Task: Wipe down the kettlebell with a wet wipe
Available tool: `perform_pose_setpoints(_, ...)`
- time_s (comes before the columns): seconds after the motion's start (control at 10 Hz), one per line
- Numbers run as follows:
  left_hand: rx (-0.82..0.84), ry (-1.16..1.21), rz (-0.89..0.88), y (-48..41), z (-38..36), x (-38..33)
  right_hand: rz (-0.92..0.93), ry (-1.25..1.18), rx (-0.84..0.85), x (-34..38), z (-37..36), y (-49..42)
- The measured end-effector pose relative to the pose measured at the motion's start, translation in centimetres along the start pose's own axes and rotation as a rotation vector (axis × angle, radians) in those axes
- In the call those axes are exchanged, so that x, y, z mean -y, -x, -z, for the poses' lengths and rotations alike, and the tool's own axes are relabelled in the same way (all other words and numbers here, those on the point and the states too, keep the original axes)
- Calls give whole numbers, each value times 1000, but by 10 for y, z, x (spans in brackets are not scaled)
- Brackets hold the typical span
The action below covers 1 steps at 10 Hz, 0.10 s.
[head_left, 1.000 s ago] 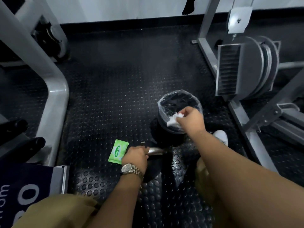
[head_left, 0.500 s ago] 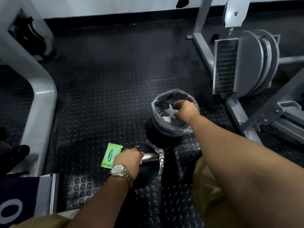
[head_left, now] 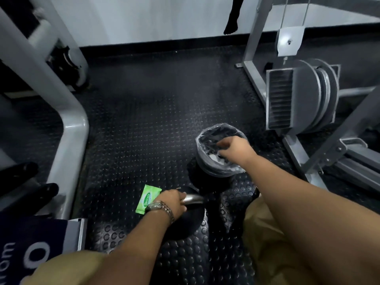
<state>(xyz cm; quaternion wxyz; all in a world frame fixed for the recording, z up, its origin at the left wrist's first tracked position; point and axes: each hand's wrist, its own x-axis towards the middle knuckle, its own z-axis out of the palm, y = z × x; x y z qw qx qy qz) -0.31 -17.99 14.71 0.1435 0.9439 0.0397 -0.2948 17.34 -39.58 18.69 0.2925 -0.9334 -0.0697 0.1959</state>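
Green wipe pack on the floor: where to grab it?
Pinch the wipe pack at its far short end, from above and left. It lies flat on the mat, so fingers need an edge; its right side is crowded by the left hand gripping the kettlebell handle.

Left grip point(head_left: 171, 202) curled round kettlebell handle point(head_left: 193, 198); right grip point(head_left: 234, 149) outstretched, fingers loose, pointing down.

The left hand point(head_left: 171, 203) covers one end of the kettlebell handle point(head_left: 194, 199) and a corner of the green packet point(head_left: 149, 197). The right hand point(head_left: 236, 149) (fingers blurred) hides part of the white wipe point(head_left: 213, 158) in the bin point(head_left: 200, 140).
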Motion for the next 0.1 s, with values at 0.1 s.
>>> perform_pose_setpoints(0.1,131,-47,-41,24,15,-4,48,34,7,20,8,30)
